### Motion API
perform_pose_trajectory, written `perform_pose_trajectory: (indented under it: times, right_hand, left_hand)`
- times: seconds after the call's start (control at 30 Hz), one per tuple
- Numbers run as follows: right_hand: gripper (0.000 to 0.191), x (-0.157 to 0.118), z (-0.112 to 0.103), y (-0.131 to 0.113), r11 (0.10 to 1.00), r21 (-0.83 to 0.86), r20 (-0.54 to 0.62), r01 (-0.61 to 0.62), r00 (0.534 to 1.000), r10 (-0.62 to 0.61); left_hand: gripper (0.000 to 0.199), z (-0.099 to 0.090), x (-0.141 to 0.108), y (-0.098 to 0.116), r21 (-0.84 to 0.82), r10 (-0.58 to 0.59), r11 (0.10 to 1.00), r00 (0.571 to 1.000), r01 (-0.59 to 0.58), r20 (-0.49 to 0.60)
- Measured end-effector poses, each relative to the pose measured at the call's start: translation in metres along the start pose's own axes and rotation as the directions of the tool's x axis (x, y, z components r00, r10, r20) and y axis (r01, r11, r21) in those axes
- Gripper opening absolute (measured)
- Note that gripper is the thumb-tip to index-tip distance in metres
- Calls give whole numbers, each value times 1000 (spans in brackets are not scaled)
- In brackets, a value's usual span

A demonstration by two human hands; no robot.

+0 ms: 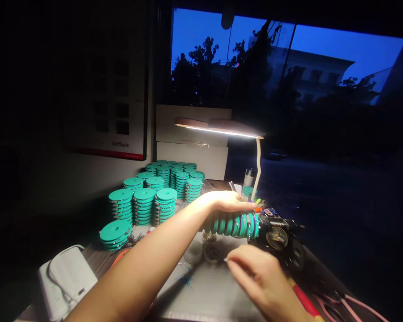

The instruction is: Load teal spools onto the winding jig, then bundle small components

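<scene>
My left hand (225, 200) reaches across the table, palm down, fingers stretched out over a row of teal spools (233, 224) standing on edge. Whether it touches them I cannot tell. Its fingertips end close to small orange and lime-green items (258, 209). My right hand (255, 270) is closed in a pinch above the pale work surface (208, 295). A tiny light speck shows at its fingertips, too small to name. Just left of that hand are a small dish of dark bits (212, 254) and a white round container (193, 253).
Stacks of teal spools (144, 197) fill the back left. A desk lamp (221, 127) shines from above. A dark machine (278, 237) stands at the right, with pink-handled scissors (347, 306) and a red-and-yellow handle (304, 297) nearer. A white box-shaped device with a cable (65, 279) sits at left.
</scene>
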State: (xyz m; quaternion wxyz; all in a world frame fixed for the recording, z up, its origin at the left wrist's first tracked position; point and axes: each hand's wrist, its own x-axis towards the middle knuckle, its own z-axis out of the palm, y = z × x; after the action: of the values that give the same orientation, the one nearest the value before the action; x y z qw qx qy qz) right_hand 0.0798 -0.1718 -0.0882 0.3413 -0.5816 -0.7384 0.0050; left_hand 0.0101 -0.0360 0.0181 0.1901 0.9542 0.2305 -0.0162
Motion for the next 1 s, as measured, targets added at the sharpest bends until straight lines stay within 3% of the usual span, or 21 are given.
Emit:
perform_pose_trajectory:
  times: [0.1,0.2,0.33,0.53,0.63,0.77,1.0]
  right_hand:
    - [26,8,-44,-1,990,53,-181,-130,974,138]
    - [27,29,-67,4,979,-124,-169,-162,976,140]
    - [22,49,-69,5,949,-281,-123,-146,986,115]
    - [22,60,-71,-4,940,-321,-77,-118,992,98]
    - [19,64,-73,-3,962,-252,-85,-102,993,84]
    - [16,65,-73,8,994,-31,-70,-105,992,103]
    - [25,52,-71,18,935,326,26,-137,990,136]
  left_hand:
    - [73,-1,1,0,7,8,1000,1000,-8,-8]
    - [73,-1,3,-2,20,27,999,1000,-27,-4]
    - [62,-2,7,-5,36,49,998,999,-49,-23]
    - [45,-3,8,-3,29,30,999,998,-28,-60]
    - [40,-4,7,-2,19,38,999,998,-37,-56]
    - [44,-3,7,-3,24,40,999,998,-39,-43]
    - [58,-3,8,-6,15,31,999,999,-30,-14]
